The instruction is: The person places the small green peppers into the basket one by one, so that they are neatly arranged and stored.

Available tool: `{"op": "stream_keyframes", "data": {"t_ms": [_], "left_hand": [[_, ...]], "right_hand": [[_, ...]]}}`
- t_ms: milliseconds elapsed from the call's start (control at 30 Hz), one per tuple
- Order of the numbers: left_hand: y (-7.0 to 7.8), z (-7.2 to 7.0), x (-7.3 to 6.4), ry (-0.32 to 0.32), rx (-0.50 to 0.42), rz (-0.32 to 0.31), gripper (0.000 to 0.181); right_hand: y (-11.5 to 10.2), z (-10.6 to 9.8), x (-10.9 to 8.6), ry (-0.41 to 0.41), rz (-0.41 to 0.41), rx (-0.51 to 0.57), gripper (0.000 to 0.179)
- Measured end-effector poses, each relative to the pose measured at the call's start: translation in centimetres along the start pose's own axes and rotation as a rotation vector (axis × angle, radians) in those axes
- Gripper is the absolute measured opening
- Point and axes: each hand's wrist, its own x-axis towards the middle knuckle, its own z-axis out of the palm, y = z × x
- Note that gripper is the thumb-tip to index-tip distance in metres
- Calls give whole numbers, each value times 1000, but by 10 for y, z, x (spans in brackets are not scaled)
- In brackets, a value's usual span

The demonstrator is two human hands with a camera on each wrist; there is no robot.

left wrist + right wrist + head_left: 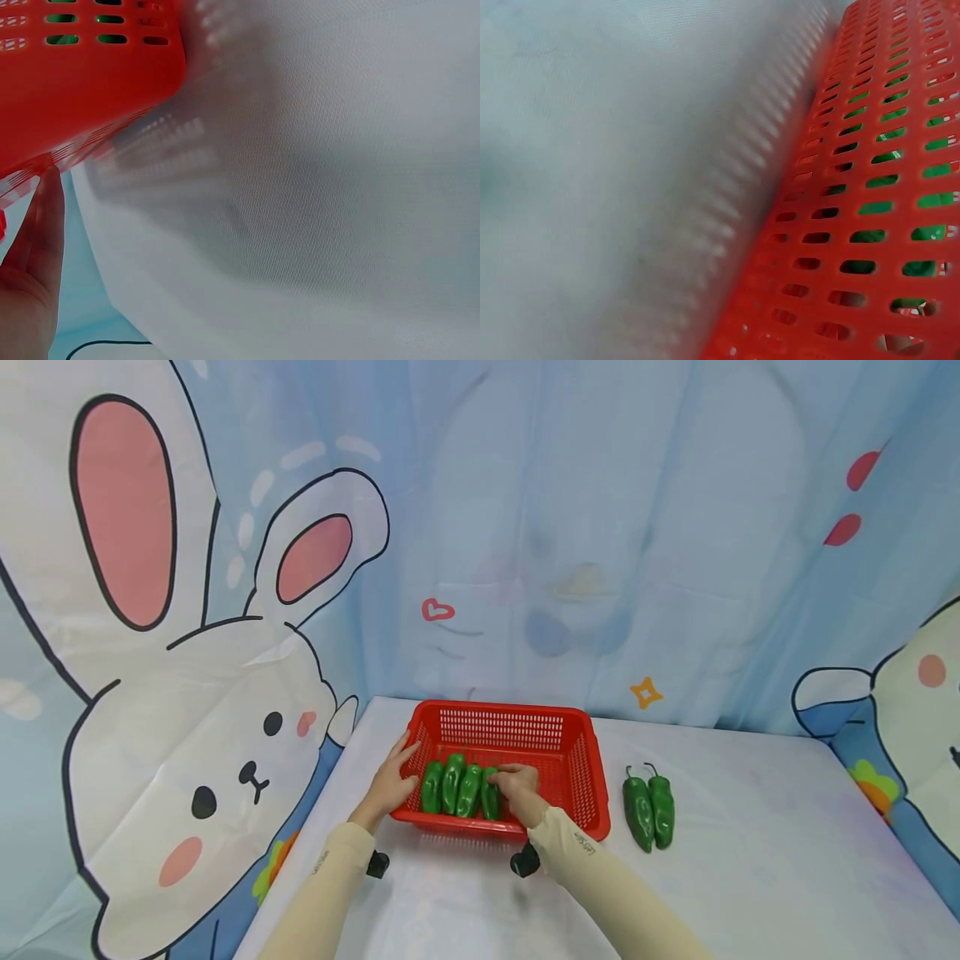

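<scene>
A red plastic basket [588,768] with slotted walls stands on the white-covered table. Several green peppers [452,783] lie side by side in its left half. My right hand [522,792] reaches inside and pinches the rightmost of these, a green pepper [490,799]. At the basket's left end is my left hand [390,785], its straight fingers touching the wall from outside in the left wrist view. Green shows through the slots of the basket wall [829,279] in the right wrist view; my right hand is mostly hidden there.
Two more green peppers [649,808] with stems lie close together on the table [765,843], right of the basket. Behind the table hangs a blue curtain [480,527] printed with cartoon rabbits.
</scene>
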Motion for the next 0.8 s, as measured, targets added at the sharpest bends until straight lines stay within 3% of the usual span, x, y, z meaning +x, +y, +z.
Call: {"op": "stream_keyframes", "data": {"t_ms": [167, 333, 567, 800], "left_hand": [[1, 1, 0, -2, -12, 0, 67], [2, 0, -1, -4, -8, -9, 66], [5, 0, -2, -3, -5, -11, 66], [5, 1, -3, -21, -5, -32, 66]], "right_hand": [[-5, -7, 0, 24, -43, -8, 32], [-16, -17, 0, 5, -25, -14, 35], [-36, -40, -7, -110, -10, 50, 41], [-48, -62, -16, -218, -55, 84, 41]]}}
